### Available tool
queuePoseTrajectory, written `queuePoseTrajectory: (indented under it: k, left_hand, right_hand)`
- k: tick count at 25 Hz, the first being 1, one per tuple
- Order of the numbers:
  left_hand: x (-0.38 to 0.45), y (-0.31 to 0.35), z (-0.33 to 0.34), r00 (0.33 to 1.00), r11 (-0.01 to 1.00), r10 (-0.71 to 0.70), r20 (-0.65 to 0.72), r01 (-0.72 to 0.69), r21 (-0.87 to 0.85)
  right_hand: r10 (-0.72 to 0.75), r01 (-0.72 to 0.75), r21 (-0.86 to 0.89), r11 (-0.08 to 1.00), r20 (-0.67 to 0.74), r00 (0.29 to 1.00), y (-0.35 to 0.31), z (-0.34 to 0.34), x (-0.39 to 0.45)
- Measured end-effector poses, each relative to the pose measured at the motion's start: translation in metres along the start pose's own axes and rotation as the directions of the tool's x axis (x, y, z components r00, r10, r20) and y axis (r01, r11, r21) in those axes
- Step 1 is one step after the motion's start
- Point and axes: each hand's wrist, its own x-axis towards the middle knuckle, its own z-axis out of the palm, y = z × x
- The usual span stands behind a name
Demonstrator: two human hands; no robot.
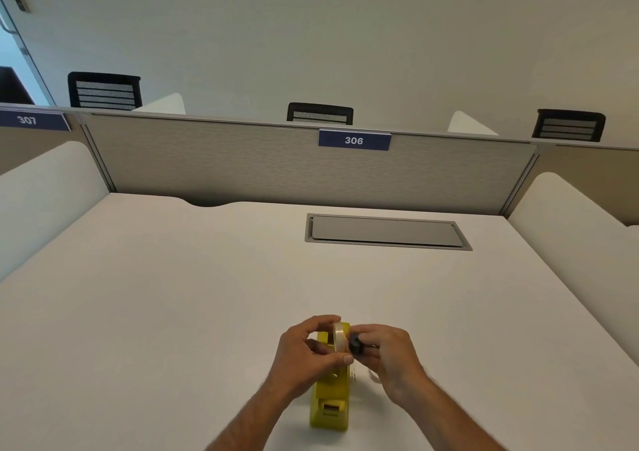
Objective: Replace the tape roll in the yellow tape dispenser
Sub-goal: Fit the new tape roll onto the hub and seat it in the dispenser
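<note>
The yellow tape dispenser [330, 398] stands on the white desk [173, 295], its cutter end toward me. Just above its far end, my left hand [306, 354] pinches a clear tape roll [339, 337], held upright on edge. My right hand [389, 357] holds a small black core [355, 344] right beside the roll's right face, touching or nearly touching it. A pale curved thing lies on the desk partly hidden under my right hand; I cannot tell what it is.
A grey cable hatch [387, 231] is set into the desk further back. A fabric partition with a "306" label [354, 140] closes the far edge, and white side dividers [567, 215] flank the desk. Black chairs [320, 112] stand beyond the partition.
</note>
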Motion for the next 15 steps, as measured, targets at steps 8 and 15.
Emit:
queuePoseTrajectory:
  k: [8,15]
  left_hand:
    - [0.0023,0.0016,0.0006,1.000,0.999,0.024,0.016,-0.024,0.039]
    - [0.0033,0.0039,-0.0025,0.998,0.999,0.026,0.059,-0.029,0.039]
  right_hand:
    - [-0.141,0.149,-0.095,0.984,0.087,0.986,-0.0013,-0.0024,-0.0042]
    - [-0.172,0.196,-0.192,0.961,0.138,0.975,-0.0065,-0.0075,-0.0030]
